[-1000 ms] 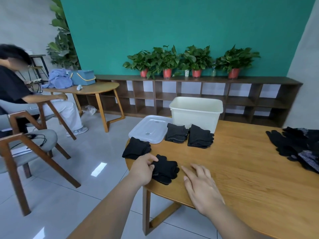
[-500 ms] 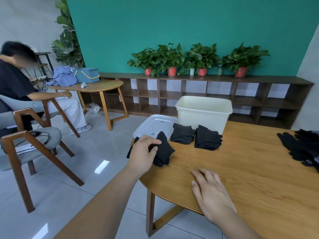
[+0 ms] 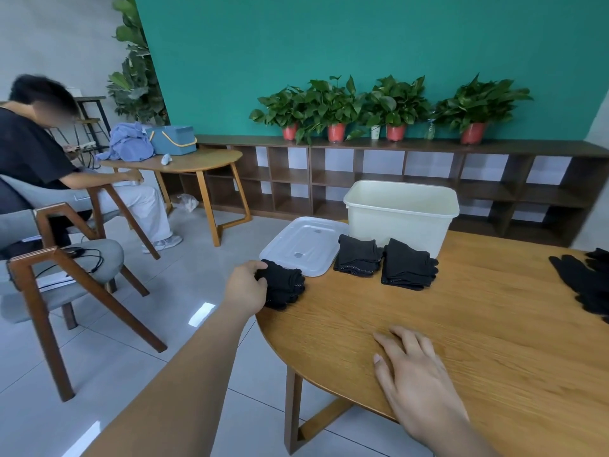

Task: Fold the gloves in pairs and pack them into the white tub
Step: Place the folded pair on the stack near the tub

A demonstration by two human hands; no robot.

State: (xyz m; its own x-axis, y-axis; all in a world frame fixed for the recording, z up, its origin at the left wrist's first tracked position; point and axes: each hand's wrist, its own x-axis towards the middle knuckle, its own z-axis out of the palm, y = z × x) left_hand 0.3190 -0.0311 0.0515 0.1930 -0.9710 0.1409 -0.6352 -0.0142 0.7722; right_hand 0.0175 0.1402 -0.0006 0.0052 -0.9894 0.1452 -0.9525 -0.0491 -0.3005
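Left hand (image 3: pixel 245 288): my fingers (image 3: pixel 260 266) grip a folded glove bundle (image 3: pixel 285 286) at the tabletop's (image 3: pixel 461 324) 10 o'clock edge.
Lid (image 3: pixel 304 245): beside the bundle, at 11 o'clock.
Folded pairs (image 3: pixel 408 268): two, at the tub's 6 o'clock.
Tub (image 3: pixel 400 212): I see it at 12 o'clock.
Right hand (image 3: pixel 418 380): fingers straight, flat at 6 o'clock, holding nothing.
Loose gloves (image 3: pixel 586 282): 3 o'clock edge.

Ahead of you, potted plants (image 3: pixel 333 100) in red pots stand on a long dark shelf (image 3: pixel 428 148) against a green wall (image 3: pixel 329 37). To your left, a person (image 3: pixel 29 150) sits beside a small table (image 3: pixel 197 161) bearing a blue box (image 3: pixel 171 141) and blue cloth (image 3: pixel 130 143). A nearer chair (image 3: pixel 43 291) holds a cable (image 3: pixel 86 255).
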